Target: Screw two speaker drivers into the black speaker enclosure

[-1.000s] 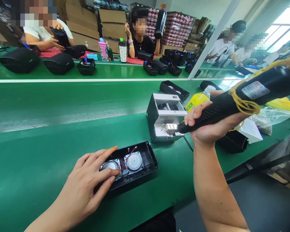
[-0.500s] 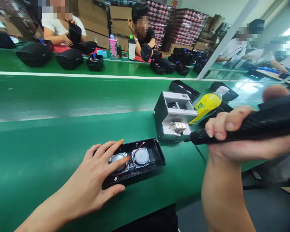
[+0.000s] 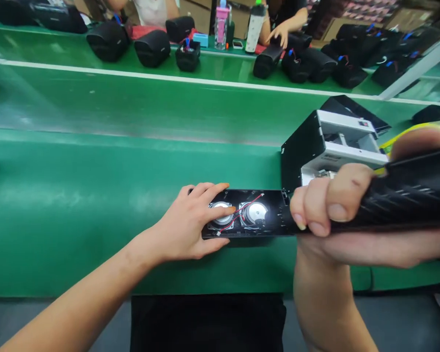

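Note:
A long black speaker housing lies open side up on the green table, with two round silver speakers and red-black wires in it. My left hand grips the housing's left end, thumb on the near edge and fingers over the far edge and left speaker. My right hand is wrapped round a black electric screwdriver, held level over the housing's right end. The screwdriver's tip is hidden behind my fingers.
Behind my right hand stands a silver and black machine, with a yellow bottle partly hidden at its right. Across the green table, black speaker units, a pink bottle and a white bottle stand near a co-worker's hand.
The view has swung down and shifted. The screwdriver in my right hand has come from beside the machine to over the housing's right end. My left hand keeps its hold on the housing.

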Tool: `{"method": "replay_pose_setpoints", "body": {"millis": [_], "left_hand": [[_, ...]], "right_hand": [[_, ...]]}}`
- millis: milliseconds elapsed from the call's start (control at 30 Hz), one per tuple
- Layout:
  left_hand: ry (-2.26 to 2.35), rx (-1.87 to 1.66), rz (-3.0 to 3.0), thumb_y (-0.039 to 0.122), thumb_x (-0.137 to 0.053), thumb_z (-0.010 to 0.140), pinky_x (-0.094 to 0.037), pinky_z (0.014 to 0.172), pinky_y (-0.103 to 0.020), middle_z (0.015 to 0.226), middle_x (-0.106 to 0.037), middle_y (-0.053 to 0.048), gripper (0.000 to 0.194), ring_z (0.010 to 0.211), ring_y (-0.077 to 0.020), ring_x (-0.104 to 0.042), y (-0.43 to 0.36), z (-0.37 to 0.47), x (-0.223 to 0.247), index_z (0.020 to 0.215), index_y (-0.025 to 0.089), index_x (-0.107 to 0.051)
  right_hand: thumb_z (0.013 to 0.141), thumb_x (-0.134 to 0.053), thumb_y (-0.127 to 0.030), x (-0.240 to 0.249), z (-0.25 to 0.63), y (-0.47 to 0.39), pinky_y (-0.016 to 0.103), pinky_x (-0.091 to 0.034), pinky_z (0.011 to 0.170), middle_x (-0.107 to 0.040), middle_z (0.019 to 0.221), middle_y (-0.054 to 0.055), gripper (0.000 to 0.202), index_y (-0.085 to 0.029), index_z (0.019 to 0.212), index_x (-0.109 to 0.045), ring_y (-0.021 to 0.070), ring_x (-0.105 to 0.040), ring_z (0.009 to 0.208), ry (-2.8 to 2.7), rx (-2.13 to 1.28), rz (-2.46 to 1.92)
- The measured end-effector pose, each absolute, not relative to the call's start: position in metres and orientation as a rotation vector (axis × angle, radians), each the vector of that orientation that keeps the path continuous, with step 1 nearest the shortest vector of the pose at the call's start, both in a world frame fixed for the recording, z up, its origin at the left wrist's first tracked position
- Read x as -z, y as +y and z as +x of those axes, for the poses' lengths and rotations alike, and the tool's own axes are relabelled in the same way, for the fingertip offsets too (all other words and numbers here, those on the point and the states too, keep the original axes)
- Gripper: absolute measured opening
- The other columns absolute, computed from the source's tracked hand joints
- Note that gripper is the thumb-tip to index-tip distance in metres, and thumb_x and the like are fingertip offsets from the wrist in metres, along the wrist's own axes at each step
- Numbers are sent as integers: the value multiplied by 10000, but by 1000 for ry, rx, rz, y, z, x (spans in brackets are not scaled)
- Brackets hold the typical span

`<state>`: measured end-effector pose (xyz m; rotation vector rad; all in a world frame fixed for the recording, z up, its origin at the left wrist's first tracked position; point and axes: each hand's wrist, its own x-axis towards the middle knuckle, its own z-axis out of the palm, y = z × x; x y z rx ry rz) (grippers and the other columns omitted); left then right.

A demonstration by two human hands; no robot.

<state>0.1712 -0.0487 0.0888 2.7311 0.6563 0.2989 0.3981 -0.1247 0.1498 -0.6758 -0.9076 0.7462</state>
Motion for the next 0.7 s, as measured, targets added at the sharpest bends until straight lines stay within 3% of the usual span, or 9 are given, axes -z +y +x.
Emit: {"method": "replay_pose_setpoints", "body": {"millis": [67,333,567,700], "left_hand": [[650,-308,2728,472,-740,870,-425,1089,-615,1668,-422,-114,515,1434,-378,-466,-48,172,-89,1359,329,-662],[651,-326,2719,469,-759,858,-416,1076,-600,1665,-430,-112,528,1428,-383,-474,-49,173,-89,1358,322,-672],[652,-330,2725,494,-738,868,-420,1071,-588,1663,-434,-108,520,1432,-367,-468,-49,172,-89,1357,330,-672],[655,-326,2723,498,-739,863,-420,1071,-585,1667,-431,-100,523,1429,-362,-470,-49,173,-90,1355,332,-674]], "right_hand": [[855,-710,-697,-145,390,-121,277,-372,251,-617,526,-65,428,-352,1103,-754,135,-434,294,-904,-830,-616],[711,-868,-659,-138,376,-109,251,-362,264,-609,483,-74,464,-319,1009,-762,133,-436,274,-871,-930,-608],[730,-835,-697,-135,371,-108,264,-402,307,-628,515,-58,497,-313,1031,-741,146,-472,311,-854,-986,-628],[683,-896,-635,-135,371,-107,255,-391,294,-626,506,-59,466,-313,988,-753,143,-460,300,-836,-978,-640]]}}
